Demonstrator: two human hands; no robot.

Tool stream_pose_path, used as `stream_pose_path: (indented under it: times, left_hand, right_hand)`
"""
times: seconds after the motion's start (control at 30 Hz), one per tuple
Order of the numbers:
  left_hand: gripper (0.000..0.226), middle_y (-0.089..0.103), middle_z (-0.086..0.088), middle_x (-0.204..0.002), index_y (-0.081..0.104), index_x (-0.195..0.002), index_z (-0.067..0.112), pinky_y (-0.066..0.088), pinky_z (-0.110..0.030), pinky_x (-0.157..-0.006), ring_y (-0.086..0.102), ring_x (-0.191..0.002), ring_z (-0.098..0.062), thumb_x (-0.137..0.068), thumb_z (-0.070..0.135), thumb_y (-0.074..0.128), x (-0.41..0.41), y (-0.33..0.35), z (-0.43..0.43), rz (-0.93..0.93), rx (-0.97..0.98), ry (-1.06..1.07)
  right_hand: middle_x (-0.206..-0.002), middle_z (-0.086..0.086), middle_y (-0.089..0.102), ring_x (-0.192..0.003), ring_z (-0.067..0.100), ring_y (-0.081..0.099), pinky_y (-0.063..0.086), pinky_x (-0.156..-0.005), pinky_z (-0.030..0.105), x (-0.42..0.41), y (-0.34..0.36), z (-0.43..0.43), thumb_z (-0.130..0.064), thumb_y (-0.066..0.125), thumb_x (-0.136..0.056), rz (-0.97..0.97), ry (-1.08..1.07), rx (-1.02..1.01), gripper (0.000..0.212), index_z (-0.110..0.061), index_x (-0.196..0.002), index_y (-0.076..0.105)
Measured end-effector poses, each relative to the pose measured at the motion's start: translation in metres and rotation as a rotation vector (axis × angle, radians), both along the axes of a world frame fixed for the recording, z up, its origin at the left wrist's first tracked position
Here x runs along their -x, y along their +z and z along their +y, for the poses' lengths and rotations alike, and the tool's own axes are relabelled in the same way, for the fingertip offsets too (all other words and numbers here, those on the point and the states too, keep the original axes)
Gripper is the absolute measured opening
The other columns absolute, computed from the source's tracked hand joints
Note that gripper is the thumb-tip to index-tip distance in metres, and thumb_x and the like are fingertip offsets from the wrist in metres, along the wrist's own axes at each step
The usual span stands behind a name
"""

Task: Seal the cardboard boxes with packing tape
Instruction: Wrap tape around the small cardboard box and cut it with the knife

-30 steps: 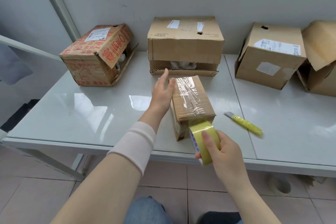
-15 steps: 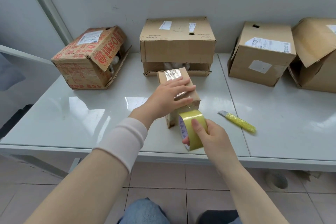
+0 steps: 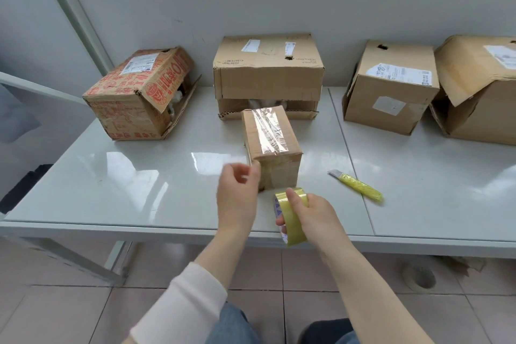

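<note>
A white glossy table (image 3: 139, 190) stands against a grey wall, over a tiled floor. Five cardboard boxes sit on it. The small box (image 3: 272, 148) is in the middle toward the front edge, closed, with a strip of clear tape along its top.

Four more line the back edge:
- The red-printed box (image 3: 134, 100) at the back left corner lies with a flap open and something white showing inside.
- The big box (image 3: 268, 72) just behind the small one gapes at the bottom, with pale stuff inside.
- The labelled box (image 3: 391, 92) looks closed.
- The far-right box (image 3: 480, 98) has a loose flap.

One yellow knife (image 3: 357, 186) lies to the right of the small box.

The right hand (image 3: 315, 215) grips the one tape roll (image 3: 294, 234) at the front edge. The left hand (image 3: 237, 198) has curled fingers touching the small box's near left corner. I cannot tell whether it pinches anything.
</note>
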State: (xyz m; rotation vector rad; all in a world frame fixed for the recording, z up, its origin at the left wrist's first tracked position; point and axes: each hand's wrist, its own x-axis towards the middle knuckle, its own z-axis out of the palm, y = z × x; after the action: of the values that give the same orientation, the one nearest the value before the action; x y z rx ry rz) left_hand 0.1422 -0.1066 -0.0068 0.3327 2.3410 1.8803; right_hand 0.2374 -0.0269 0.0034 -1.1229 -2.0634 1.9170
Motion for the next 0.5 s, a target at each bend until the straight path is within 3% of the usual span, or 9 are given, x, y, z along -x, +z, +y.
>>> stream_pose_path:
  times: [0.1,0.23,0.3,0.37,0.43,0.5]
  left_hand:
    - [0.029,0.063,0.004,-0.102,0.057,-0.105,0.015,0.041,-0.017,-0.075,0.058,-0.097,-0.01,-0.091,0.039,0.057,-0.005,-0.015,0.003,-0.27,0.039,-0.206]
    - [0.018,0.071,0.001,-0.104,0.064,-0.099,0.014,0.046,-0.024,-0.086,0.063,-0.101,-0.012,-0.091,0.029,0.06,0.003,-0.019,0.013,-0.329,-0.029,-0.26]
    - [0.01,0.074,0.002,-0.094,0.065,-0.096,0.012,0.048,-0.03,-0.093,0.066,-0.098,-0.012,-0.091,0.02,0.061,0.003,-0.02,0.014,-0.353,-0.07,-0.31]
    - [0.006,0.075,0.003,-0.086,0.064,-0.094,0.011,0.049,-0.032,-0.093,0.067,-0.095,-0.014,-0.091,0.015,0.061,0.004,-0.021,0.016,-0.351,-0.084,-0.323]
    - [0.005,0.075,0.002,-0.085,0.063,-0.094,0.012,0.05,-0.03,-0.091,0.067,-0.094,-0.014,-0.091,0.015,0.061,0.005,-0.022,0.016,-0.35,-0.099,-0.311]
    - [0.007,0.075,0.002,-0.086,0.064,-0.096,0.014,0.05,-0.029,-0.09,0.068,-0.093,-0.014,-0.091,0.018,0.061,0.004,-0.022,0.017,-0.347,-0.108,-0.307]
  right_hand:
    - [-0.069,0.001,0.068,-0.053,0.005,0.062,0.047,-0.05,0.016,-0.002,0.002,0.002,-0.044,0.031,-0.099,-0.024,0.032,-0.008,0.045,-0.008,-0.097,0.057]
    - [-0.095,0.003,0.064,-0.087,0.017,0.06,0.047,-0.077,0.029,-0.003,-0.002,0.019,-0.049,0.027,-0.098,-0.089,0.098,-0.047,0.045,-0.012,-0.101,0.054]
    - [-0.101,0.005,0.064,-0.092,0.021,0.059,0.046,-0.084,0.034,-0.007,-0.012,0.045,-0.044,0.037,-0.097,-0.052,0.004,-0.206,0.035,-0.014,-0.095,0.054]
    - [-0.108,0.007,0.063,-0.097,0.024,0.053,0.039,-0.083,0.032,-0.016,-0.024,0.079,-0.037,0.049,-0.094,-0.096,-0.152,-0.556,0.024,-0.015,-0.097,0.058]
    - [-0.12,0.012,0.054,-0.112,0.031,0.04,0.032,-0.091,0.032,-0.028,-0.038,0.108,-0.038,0.054,-0.091,-0.312,-0.147,-0.853,0.036,-0.015,-0.119,0.059]
    - [-0.126,0.012,0.049,-0.118,0.032,0.031,0.031,-0.096,0.032,-0.034,-0.05,0.126,-0.038,0.056,-0.09,-0.432,-0.086,-0.944,0.043,-0.016,-0.127,0.056]
